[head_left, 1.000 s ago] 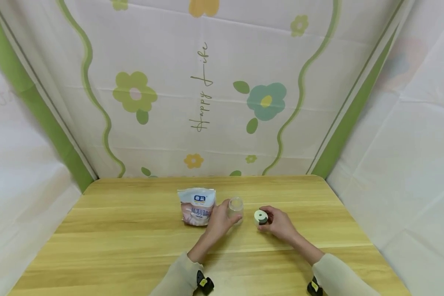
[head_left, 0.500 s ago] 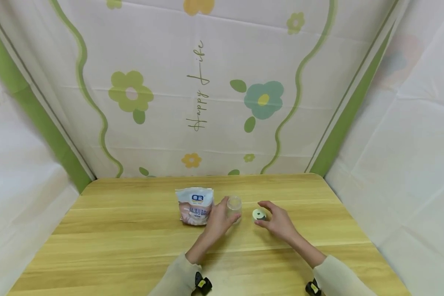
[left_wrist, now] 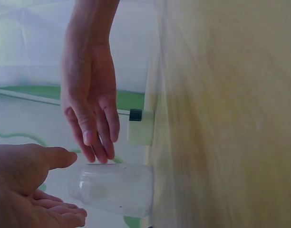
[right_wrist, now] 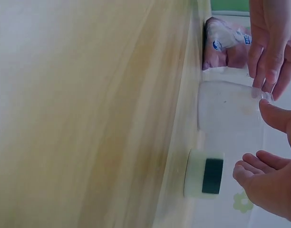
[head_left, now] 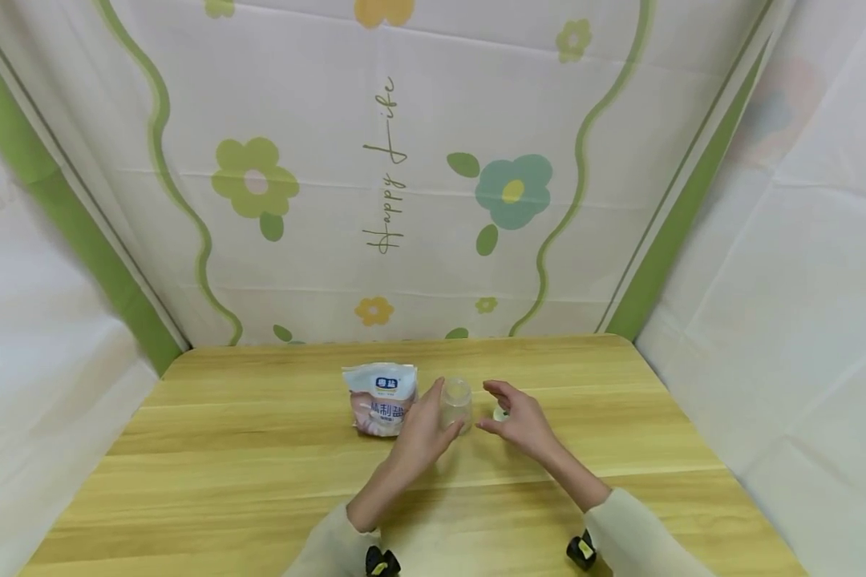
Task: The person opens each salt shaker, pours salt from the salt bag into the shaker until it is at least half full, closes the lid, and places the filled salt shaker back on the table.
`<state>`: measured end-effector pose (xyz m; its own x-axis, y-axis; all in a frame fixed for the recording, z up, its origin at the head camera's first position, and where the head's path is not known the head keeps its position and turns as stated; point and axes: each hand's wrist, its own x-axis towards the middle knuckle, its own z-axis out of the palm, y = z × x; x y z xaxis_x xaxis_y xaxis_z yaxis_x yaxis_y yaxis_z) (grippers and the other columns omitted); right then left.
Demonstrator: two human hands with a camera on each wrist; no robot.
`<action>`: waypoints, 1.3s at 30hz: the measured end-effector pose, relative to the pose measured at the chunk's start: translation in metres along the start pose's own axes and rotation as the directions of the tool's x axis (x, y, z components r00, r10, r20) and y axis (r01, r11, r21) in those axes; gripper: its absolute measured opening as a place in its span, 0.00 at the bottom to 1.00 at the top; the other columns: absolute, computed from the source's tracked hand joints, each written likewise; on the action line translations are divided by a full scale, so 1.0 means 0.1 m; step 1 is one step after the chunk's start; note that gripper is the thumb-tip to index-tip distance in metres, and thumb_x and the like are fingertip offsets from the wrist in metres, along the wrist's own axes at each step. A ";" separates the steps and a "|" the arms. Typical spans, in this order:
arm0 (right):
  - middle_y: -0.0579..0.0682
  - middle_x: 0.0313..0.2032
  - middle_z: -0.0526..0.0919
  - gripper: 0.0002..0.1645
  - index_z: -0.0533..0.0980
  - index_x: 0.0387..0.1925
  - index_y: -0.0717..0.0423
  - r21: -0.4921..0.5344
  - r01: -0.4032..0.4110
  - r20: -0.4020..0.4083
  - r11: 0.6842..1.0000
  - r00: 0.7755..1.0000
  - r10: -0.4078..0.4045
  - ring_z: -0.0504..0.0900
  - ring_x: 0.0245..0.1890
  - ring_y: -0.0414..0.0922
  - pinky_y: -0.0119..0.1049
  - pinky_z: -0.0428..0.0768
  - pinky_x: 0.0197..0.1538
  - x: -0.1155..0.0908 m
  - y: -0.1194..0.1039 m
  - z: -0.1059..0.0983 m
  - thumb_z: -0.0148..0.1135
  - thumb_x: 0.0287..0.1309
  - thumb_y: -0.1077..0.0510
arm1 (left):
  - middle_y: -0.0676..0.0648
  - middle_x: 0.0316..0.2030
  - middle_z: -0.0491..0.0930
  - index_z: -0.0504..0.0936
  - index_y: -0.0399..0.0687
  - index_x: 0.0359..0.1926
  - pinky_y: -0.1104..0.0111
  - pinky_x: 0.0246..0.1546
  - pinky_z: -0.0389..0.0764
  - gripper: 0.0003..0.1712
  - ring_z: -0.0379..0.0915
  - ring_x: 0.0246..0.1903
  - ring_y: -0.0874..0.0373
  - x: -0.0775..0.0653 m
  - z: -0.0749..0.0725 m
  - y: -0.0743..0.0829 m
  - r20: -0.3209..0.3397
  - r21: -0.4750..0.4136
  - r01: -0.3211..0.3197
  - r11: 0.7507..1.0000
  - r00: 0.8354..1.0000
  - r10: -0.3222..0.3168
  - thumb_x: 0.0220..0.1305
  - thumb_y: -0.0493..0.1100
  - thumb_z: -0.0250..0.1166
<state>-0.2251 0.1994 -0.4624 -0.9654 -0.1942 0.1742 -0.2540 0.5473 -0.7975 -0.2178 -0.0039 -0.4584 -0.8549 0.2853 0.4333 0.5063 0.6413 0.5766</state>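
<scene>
A clear, see-through jar (head_left: pixel 458 405) stands upright on the table, its mouth uncovered. My left hand (head_left: pixel 422 425) is at the jar's left side, thumb and fingers apart around its upper part; in the left wrist view the fingertips are right at the neck. My right hand (head_left: pixel 523 421) is to the right of the jar, thumb and fingers spread, holding nothing. Under that hand, a pale green round lid (right_wrist: pixel 195 173) with a dark green patch sits on the table; the hand mostly hides it in the head view.
A salt bag (head_left: pixel 381 401), white and pink with blue lettering, stands left of the jar, close to my left hand. Behind the wooden table (head_left: pixel 224 457) hangs a flowered curtain (head_left: pixel 332 240); white cloth (head_left: pixel 801 320) closes off the sides.
My right hand has let go of the pale green lid, leaving it on the table, and has moved left towards the jar. My left hand stays at the jar.
</scene>
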 end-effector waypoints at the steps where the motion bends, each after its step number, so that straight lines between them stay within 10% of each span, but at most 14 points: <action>1: 0.64 0.66 0.72 0.42 0.67 0.66 0.65 0.018 0.000 0.005 1.000 1.000 0.000 0.71 0.67 0.61 0.50 0.74 0.66 0.01 -0.01 0.02 0.75 0.52 0.60 | 0.31 0.55 0.79 0.66 0.27 0.66 0.52 0.52 0.84 0.42 0.81 0.52 0.39 -0.01 -0.04 0.01 0.006 0.005 -0.006 1.000 1.000 0.006 0.56 0.41 0.75; 7: 0.65 0.68 0.70 0.45 0.66 0.67 0.68 0.101 0.006 0.026 0.995 1.000 -0.009 0.69 0.69 0.61 0.50 0.71 0.69 0.09 -0.04 0.11 0.76 0.50 0.61 | 0.33 0.61 0.77 0.66 0.30 0.68 0.57 0.50 0.85 0.39 0.81 0.53 0.42 -0.11 -0.29 0.02 0.072 -0.010 -0.040 0.999 0.997 0.041 0.61 0.41 0.71; 14: 0.65 0.66 0.72 0.44 0.67 0.66 0.66 0.140 -0.019 0.005 0.990 1.000 0.018 0.71 0.68 0.61 0.51 0.72 0.68 0.17 -0.06 0.24 0.77 0.48 0.64 | 0.35 0.59 0.79 0.69 0.34 0.66 0.59 0.53 0.84 0.31 0.80 0.56 0.43 -0.26 -0.62 -0.04 0.086 -0.234 -0.041 0.971 0.994 0.062 0.64 0.35 0.67; 22: 0.65 0.61 0.78 0.42 0.70 0.63 0.67 0.115 -0.052 -0.038 0.992 0.998 0.057 0.76 0.63 0.61 0.50 0.75 0.66 0.18 -0.04 0.36 0.78 0.46 0.65 | 0.38 0.55 0.83 0.75 0.36 0.60 0.63 0.50 0.85 0.24 0.83 0.52 0.46 -0.40 -0.94 -0.25 -0.081 -0.284 -0.058 0.957 0.996 0.036 0.63 0.28 0.64; 30: 0.67 0.60 0.78 0.41 0.71 0.63 0.68 0.105 -0.068 -0.052 0.992 0.996 0.074 0.77 0.62 0.62 0.51 0.76 0.65 0.20 -0.05 0.43 0.77 0.46 0.65 | 0.34 0.51 0.83 0.75 0.32 0.58 0.77 0.53 0.80 0.25 0.83 0.51 0.48 -0.44 -1.15 -0.63 -0.284 -0.408 -0.043 0.912 0.955 -0.083 0.58 0.21 0.63; 34: 0.67 0.59 0.79 0.39 0.72 0.61 0.67 0.101 -0.069 -0.060 0.992 0.995 0.076 0.78 0.62 0.61 0.51 0.77 0.64 0.22 -0.05 0.46 0.78 0.46 0.64 | 0.33 0.55 0.80 0.70 0.31 0.62 0.72 0.60 0.77 0.29 0.77 0.58 0.44 -0.42 -1.19 -0.83 -0.211 -0.422 0.087 0.903 0.959 -0.190 0.59 0.27 0.67; 39: 0.65 0.57 0.81 0.37 0.74 0.58 0.66 0.085 -0.062 -0.071 0.994 0.995 0.068 0.79 0.61 0.60 0.49 0.78 0.64 0.24 -0.06 0.48 0.78 0.45 0.64 | 0.30 0.67 0.68 0.59 0.31 0.70 0.55 0.72 0.62 0.45 0.62 0.70 0.36 -0.30 -1.17 -1.14 0.061 -0.392 0.268 0.880 0.962 -0.266 0.56 0.34 0.73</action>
<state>-0.2440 0.1525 -0.4807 -0.9821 -0.0981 0.1605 -0.1881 0.4871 -0.8528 -0.2366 -0.1689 -0.4555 -0.9640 0.1479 0.2212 0.2609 0.3617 0.8950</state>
